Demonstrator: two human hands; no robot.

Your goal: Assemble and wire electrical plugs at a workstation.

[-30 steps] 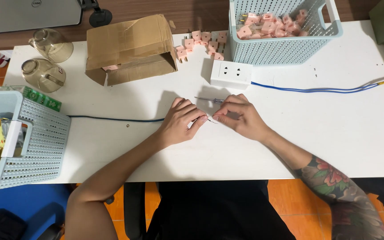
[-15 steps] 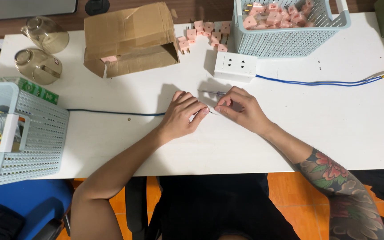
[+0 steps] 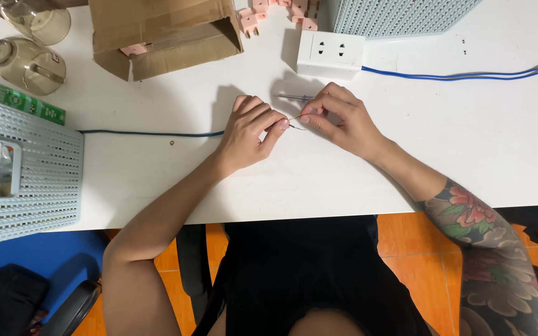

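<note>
Both forearms came up over the near edge of the white tabletop [image 3: 468, 155] and met near its middle. The left hand [image 3: 247, 134] lay palm down with its knuckles raised; its fingers were curled in and closed on the end of a thin dark blue cable [image 3: 151, 132], thumb and forefinger pinching at the tip. The right hand [image 3: 344, 121], on a tattooed forearm, was bent in toward the left one, its fingers also curled and its thumb and forefinger pinched on the fine bare strands [image 3: 294, 122] that stuck out between the two hands. The cable ran flat and straight from the left hand toward the tabletop's left edge, passing just behind a pale blue perforated plastic basket [image 3: 32, 168] that overhung that edge.

Just behind the right hand lay a slim metal tool [image 3: 294, 97], too small to make out further. Beyond it, near the far edge, sat a boxy white plastic socket block [image 3: 331, 55], smooth and square-cornered, with a paired blue wire [image 3: 462, 77] trailing off to the right edge. A creased brown cardboard box [image 3: 163, 31] lay open on its side toward the far left, with two clear glass mugs [image 3: 29, 59] at the far left corner. Small pink plastic plugs [image 3: 275, 12] were scattered along the far edge beside a second perforated basket [image 3: 400, 15].
</note>
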